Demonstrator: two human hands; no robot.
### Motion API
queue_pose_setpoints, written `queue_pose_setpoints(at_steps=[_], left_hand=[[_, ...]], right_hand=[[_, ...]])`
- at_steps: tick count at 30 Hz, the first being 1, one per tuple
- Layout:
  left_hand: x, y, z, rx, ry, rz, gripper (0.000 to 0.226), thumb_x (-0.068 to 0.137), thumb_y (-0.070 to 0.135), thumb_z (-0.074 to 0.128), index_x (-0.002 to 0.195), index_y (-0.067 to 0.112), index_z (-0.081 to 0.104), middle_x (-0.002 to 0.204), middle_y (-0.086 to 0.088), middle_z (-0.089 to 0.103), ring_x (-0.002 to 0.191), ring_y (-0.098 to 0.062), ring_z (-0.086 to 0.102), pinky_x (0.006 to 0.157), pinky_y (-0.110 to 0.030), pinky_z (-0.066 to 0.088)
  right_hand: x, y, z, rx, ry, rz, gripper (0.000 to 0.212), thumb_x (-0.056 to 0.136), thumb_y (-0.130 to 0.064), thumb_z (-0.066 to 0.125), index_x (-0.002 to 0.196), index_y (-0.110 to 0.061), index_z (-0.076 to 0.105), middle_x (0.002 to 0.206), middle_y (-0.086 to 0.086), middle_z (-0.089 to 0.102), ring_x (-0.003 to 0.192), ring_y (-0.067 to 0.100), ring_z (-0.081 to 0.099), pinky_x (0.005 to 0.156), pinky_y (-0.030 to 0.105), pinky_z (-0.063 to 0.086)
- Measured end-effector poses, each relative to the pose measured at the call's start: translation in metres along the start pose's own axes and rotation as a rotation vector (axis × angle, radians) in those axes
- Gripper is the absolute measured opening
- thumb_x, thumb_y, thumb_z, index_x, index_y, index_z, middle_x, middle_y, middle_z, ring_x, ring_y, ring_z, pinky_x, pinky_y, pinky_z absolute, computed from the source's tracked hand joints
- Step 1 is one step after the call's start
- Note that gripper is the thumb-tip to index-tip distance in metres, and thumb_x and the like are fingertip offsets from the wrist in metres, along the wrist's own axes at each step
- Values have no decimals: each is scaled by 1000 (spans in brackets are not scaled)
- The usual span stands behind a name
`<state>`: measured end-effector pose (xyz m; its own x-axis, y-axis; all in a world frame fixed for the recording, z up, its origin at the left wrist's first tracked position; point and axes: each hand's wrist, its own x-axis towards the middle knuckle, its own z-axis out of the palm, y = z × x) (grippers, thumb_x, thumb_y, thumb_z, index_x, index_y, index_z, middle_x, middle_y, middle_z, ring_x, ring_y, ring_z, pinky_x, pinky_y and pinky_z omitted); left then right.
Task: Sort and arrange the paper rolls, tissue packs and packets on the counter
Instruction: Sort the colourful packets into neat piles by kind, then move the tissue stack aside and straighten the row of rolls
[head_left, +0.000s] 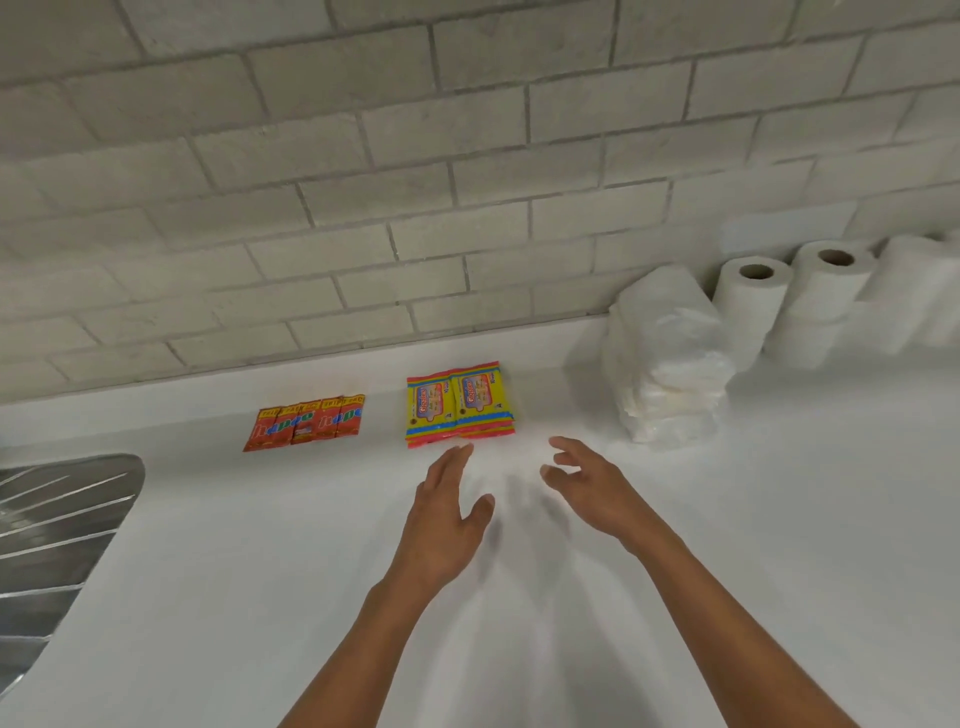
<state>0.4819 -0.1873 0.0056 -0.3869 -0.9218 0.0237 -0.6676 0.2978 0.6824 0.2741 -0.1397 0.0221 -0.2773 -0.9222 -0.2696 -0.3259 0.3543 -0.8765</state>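
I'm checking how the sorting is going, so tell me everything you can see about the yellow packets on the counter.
The yellow packets are glossy plastic sachets with pink and blue bands at their ends and colourful printed labels. Two show on top, side by side and slightly overlapping, with pink edges of more peeking out beneath. They lie flat on the white counter near the brick wall, between the orange packets and the tissue packs. The left hand's fingertips almost reach their near edge; contact is unclear.

Single head-worn wide-angle view, looking forward and steeply down across the white bench (519, 649) toward its back edge and the grey brick wall (415, 156). Close enough for both forearms to enter from the bottom edge. Straight lines bowed by the lens.
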Motion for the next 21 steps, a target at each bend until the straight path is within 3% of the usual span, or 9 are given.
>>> queue_pose_setpoints(at_steps=[6, 12, 21], left_hand=[[-4, 18, 10, -51, -93, 62, 65, 97, 39, 56, 154, 37, 25, 161, 13, 23, 146, -12, 29, 117, -32, 30], [12, 43, 21, -111, -151, 133, 64, 96, 40, 58, 152, 40, 28, 159, 14, 27, 142, -11, 34, 116, -39, 34], [52, 116, 51, -175, -163, 231, 63, 95, 49, 56, 151, 39, 30, 156, 16, 30, 141, -10, 35, 114, -42, 37]], right_hand=[[-30, 9, -20, 89, 77, 50, 41, 94, -41, 59, 135, -36, 51, 125, -9, 60, 108, 10, 60, 83, 22, 43], [-45, 17, -49, 163, 202, 28, 35, 93, -43, 59, 128, -39, 56, 111, -14, 65, 109, 12, 62, 101, 40, 49], [-34, 12, -137, 288, 468, -91, 21, 94, -41, 58, 115, -41, 64, 110, -10, 65, 101, 11, 65, 99, 44, 51]])
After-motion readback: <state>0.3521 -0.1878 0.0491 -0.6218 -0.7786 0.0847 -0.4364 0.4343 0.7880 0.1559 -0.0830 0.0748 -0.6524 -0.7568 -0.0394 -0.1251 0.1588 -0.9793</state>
